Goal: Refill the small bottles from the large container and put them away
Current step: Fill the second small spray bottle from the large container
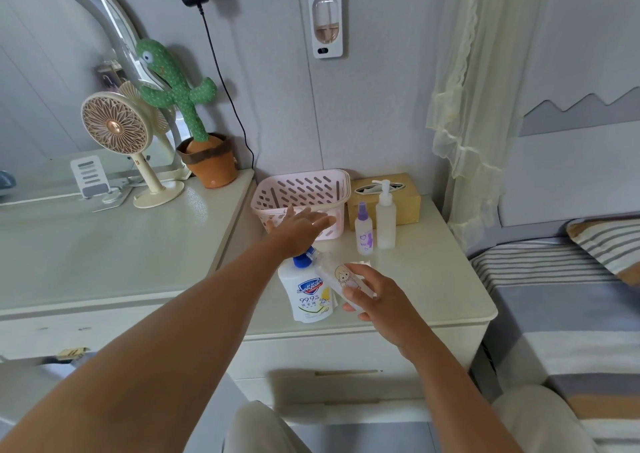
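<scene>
Reaching toward the pink basket [311,189], the left hand [299,225] was noted in the head view with its fingers straight and spread. It was held against or just before the basket's near wall; contact could not be told. Nothing was gripped by it.

A small clear bottle [341,276] with a cartoon sticker was held tilted in the right hand [377,296], pinched between thumb and curled fingers. Its top end was pointed at the blue cap of the large container [308,296]. That container was stood upright on the white surface [415,279], partly hidden by the held bottle. Whether the held bottle was filled or capped could not be made out.

A purple spray bottle [363,230] and a white pump bottle [385,217] were stood side by side farther back, before a tissue box [408,203] and outside the basket.

The step was judged to be the putting-away of the held bottle. For the next move, the basket would need to be steadied or drawn nearer, and the bottle righted and lowered inside. The two standing bottles were judged not yet put away.
</scene>
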The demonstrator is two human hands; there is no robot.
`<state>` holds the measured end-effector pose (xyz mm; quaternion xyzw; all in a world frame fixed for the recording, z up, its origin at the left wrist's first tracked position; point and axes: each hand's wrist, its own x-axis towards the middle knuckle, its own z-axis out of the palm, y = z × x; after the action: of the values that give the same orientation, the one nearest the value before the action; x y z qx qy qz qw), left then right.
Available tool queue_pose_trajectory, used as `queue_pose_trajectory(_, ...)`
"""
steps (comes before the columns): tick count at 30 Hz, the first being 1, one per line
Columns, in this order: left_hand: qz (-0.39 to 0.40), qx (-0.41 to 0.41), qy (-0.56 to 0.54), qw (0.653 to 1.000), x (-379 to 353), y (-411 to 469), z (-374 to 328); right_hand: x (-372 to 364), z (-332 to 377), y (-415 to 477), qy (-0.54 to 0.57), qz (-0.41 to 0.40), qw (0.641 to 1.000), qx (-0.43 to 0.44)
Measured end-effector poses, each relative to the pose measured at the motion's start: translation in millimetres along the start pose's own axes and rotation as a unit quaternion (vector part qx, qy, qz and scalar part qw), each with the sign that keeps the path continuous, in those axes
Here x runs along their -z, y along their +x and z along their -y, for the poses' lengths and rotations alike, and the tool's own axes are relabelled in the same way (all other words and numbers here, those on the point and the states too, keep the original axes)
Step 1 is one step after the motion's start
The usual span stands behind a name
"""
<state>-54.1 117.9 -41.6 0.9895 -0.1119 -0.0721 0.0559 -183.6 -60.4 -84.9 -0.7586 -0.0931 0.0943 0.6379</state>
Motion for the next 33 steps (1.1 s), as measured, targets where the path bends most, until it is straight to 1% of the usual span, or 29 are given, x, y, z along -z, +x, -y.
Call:
queue_pose_trajectory(5, -0.001, 0.031, -0.054, 0.998, 8, 5, 0, 0, 3, -1, -0.002, -0.007, 1.0, 0.011)
queue_pose_trajectory(8, -0.002, 0.027, -0.044, 0.999, 6, 8, 2, 0, 2, 0, -0.005, -0.012, 1.0, 0.014)
queue_pose_trajectory(13, -0.026, -0.011, -0.026, 0.999, -8, 7, 5, -1, -3, 3, -0.018, -0.029, 0.999, 0.009)
queue_pose_trajectory(16, -0.022, 0.004, -0.045, 0.999, -10, 7, 5, -3, -5, 3, -0.016, -0.03, 0.999, 0.007)
queue_pose_trajectory(20, -0.017, -0.011, -0.03, 0.999, -2, 11, 4, -2, -2, 1, 0.004, -0.032, 0.999, 0.017)
queue_pose_trajectory(23, 0.001, 0.015, -0.057, 0.998, 4, 13, 3, -1, 0, 2, 0.002, -0.033, 0.999, 0.023)
queue_pose_trajectory(26, 0.001, -0.007, -0.021, 1.0, 3, 11, 1, -1, 0, 3, 0.001, -0.031, 0.999, 0.022)
queue_pose_trajectory(29, -0.014, -0.001, -0.039, 0.999, -3, 9, 3, -1, -3, 4, -0.001, -0.031, 0.999, 0.015)
queue_pose_trajectory(31, -0.02, -0.016, 0.002, 1.0, -9, 9, 4, -2, -5, 5, -0.006, -0.031, 0.999, 0.009)
queue_pose_trajectory(33, -0.02, -0.013, 0.004, 1.0, -9, 8, 3, -2, -6, 5, -0.009, -0.031, 0.999, 0.007)
